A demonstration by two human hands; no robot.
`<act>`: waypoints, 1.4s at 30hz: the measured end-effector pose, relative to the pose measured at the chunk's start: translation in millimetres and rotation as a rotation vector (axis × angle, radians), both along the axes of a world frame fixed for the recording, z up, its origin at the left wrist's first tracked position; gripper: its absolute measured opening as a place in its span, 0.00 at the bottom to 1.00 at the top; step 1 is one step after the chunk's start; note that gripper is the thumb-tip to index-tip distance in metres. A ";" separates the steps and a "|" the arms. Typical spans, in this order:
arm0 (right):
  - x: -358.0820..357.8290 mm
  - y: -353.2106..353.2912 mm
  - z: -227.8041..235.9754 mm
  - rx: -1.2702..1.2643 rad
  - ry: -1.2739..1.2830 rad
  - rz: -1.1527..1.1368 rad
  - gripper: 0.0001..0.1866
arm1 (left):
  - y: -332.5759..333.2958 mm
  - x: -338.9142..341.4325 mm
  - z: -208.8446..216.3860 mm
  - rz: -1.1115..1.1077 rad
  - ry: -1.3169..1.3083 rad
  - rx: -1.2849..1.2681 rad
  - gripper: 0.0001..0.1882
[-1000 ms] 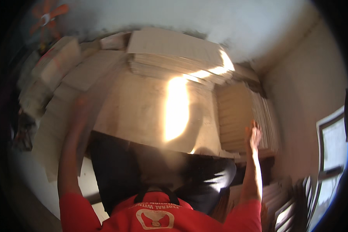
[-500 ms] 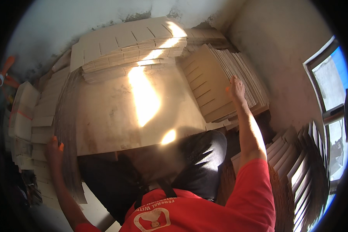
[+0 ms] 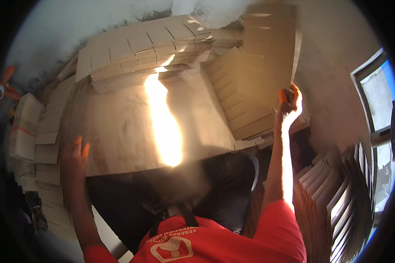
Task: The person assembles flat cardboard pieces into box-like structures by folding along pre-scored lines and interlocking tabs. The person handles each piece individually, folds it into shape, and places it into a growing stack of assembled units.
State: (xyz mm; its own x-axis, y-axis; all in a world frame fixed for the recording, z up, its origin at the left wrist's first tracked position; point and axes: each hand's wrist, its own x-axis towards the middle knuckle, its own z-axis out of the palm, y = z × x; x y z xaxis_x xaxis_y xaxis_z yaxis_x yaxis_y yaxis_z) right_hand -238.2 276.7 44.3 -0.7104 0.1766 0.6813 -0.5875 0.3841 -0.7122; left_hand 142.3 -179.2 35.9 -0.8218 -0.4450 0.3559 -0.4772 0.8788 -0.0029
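Observation:
My right hand (image 3: 289, 100) grips a flat brown cardboard sheet (image 3: 270, 39) by its near right corner, the thumb and fingers closed on its edge. The sheet is raised and a little blurred, above a fanned stack of slotted cardboard sheets (image 3: 230, 109) on the right of the worktop. My left hand (image 3: 76, 157) is over the left edge of the wooden worktop (image 3: 114, 131), fingers apart and holding nothing. Orange coverings show on fingertips of both hands.
A tall pile of slotted cardboard (image 3: 131, 44) lies along the back wall. At the left are more cardboard pieces (image 3: 48, 151), a strapped bundle (image 3: 26, 127) and an orange-bladed fan (image 3: 6, 85). Leaning cardboard sheets (image 3: 324, 188) stand at lower right, below a window (image 3: 377, 92).
My right hand has moved right and lifted a cardboard sheet up from the right stack. My left hand has come up and rightward, to the worktop's left edge.

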 end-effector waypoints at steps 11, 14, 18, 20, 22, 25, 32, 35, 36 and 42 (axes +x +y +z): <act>-17.1 -70.8 -33.5 -0.605 -0.178 0.516 0.11 | 20.0 -257.9 23.0 -0.419 0.246 0.121 0.24; -26.3 -77.0 -19.7 -0.735 -0.239 0.353 0.14 | 27.8 -328.4 20.0 -0.488 0.241 0.097 0.30; -17.2 -83.4 -0.4 -0.673 -0.511 0.257 0.18 | 31.4 -397.1 -5.2 -0.482 0.228 -0.027 0.37; -12.0 -86.8 2.6 -0.608 -0.572 0.225 0.17 | 36.9 -419.6 -12.2 -0.437 0.238 -0.012 0.36; -10.8 -90.0 8.1 -0.559 -0.491 0.357 0.10 | 45.8 -435.2 -12.5 -0.413 0.204 0.071 0.35; -13.9 -83.8 5.1 -0.509 -0.512 0.413 0.08 | 51.9 -442.6 -10.4 -0.273 -0.112 -0.104 0.26; -9.7 -89.8 7.3 -0.498 -0.594 0.482 0.09 | 29.5 -422.1 -20.2 -0.669 0.449 -0.275 0.07; 1.1 -95.7 21.6 -0.446 -0.630 0.473 0.09 | 31.0 -411.2 -19.1 -0.672 0.511 -0.267 0.11; 3.4 -95.8 24.3 -0.414 -0.642 0.456 0.10 | 33.0 -408.4 -18.1 -0.668 0.544 -0.268 0.13; 9.5 -103.3 23.9 -0.328 -0.617 0.379 0.10 | 49.9 -404.9 -12.1 -0.681 0.263 -0.312 0.18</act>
